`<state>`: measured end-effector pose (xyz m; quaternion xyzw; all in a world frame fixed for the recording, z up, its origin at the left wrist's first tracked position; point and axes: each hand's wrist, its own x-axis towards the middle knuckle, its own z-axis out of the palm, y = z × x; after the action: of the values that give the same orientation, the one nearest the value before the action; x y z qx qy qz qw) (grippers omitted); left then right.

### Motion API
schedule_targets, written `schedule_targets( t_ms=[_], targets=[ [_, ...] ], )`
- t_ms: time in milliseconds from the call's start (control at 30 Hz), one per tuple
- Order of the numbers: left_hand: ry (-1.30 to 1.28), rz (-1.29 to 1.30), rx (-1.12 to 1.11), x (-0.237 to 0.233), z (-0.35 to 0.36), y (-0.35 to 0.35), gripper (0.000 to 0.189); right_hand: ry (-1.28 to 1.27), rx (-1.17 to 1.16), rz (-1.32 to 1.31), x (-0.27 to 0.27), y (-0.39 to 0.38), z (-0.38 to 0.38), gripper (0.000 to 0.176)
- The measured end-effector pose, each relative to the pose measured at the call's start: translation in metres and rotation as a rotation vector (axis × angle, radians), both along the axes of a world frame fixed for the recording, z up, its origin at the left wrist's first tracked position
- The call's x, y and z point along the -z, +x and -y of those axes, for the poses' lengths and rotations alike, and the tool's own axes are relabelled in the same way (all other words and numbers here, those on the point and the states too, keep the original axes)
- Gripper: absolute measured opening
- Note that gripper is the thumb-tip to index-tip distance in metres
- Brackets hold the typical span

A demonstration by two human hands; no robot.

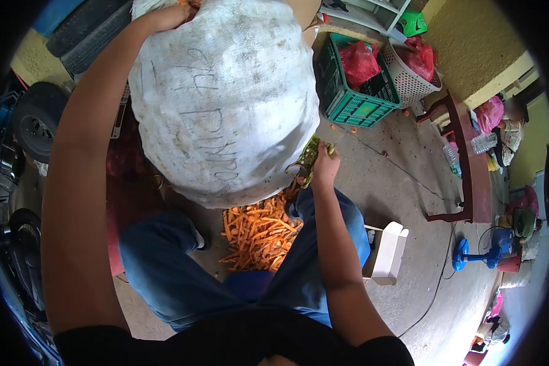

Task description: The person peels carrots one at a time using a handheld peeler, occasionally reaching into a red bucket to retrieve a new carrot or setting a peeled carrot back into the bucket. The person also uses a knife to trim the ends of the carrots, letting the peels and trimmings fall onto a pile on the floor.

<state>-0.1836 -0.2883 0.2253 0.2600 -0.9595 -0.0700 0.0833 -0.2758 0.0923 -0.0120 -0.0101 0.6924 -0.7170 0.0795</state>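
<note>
A large, full white woven sack [226, 104] with handwriting on it fills the upper middle of the view, in front of my knees. My left hand [174, 17] reaches over its far left top and is closed on the sack's gathered fabric. At the sack's lower right edge, my right hand [327, 166] is closed, with a small green vegetable piece [330, 149] showing at the fingertips. Green vegetable bits [310, 156] lie right beside that hand, partly hidden by the sack. Below, between my legs, is a heap of carrots [259, 235], with a blue container [250, 284] nearer me.
A green crate [363, 110] and a white basket [412, 85] hold red plastic bags. An open white box [389, 253] sits right of my knee. Further right are a wooden bench [470, 158] and a blue fan [463, 254]. Tyres [39, 119] stand at left.
</note>
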Motion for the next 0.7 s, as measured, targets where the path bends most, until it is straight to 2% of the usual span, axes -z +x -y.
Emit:
schedule_targets(
  t_ms=[33,67,133,267,433,533,600,667,700],
  targets=[
    [0.123,0.038,-0.127,0.01,0.009,-0.011,0.043,0.002,0.004,-0.001,-0.001,-0.001,0.001,0.022],
    [0.144,0.039,-0.139,0.023,0.034,-0.02,0.051,0.062,-0.046,-0.01,-0.005,0.0,0.002,0.021],
    [0.223,-0.034,-0.243,0.032,0.045,-0.032,0.05,0.134,-0.127,0.007,-0.006,-0.001,0.005,0.02],
    [0.394,-0.245,-0.456,0.051,0.057,-0.052,0.049,0.103,-0.142,-0.027,0.002,-0.001,0.01,0.023],
    [0.662,-0.473,-0.587,0.068,0.07,-0.058,0.047,0.065,-0.155,0.0,0.006,-0.002,0.008,0.023],
    [0.804,-0.549,-0.611,0.072,0.078,-0.053,0.046,0.076,-0.169,0.04,-0.003,0.001,0.007,0.023],
    [0.815,-0.505,-0.568,0.072,0.082,-0.044,0.045,0.059,-0.18,0.074,-0.005,0.002,0.008,0.023],
    [0.67,-0.335,-0.445,0.057,0.059,-0.029,0.048,0.084,-0.194,0.053,-0.001,0.001,0.007,0.024],
    [0.524,-0.167,-0.318,0.053,0.051,-0.025,0.051,0.086,-0.192,0.052,-0.002,0.0,0.006,0.024]
  ],
)
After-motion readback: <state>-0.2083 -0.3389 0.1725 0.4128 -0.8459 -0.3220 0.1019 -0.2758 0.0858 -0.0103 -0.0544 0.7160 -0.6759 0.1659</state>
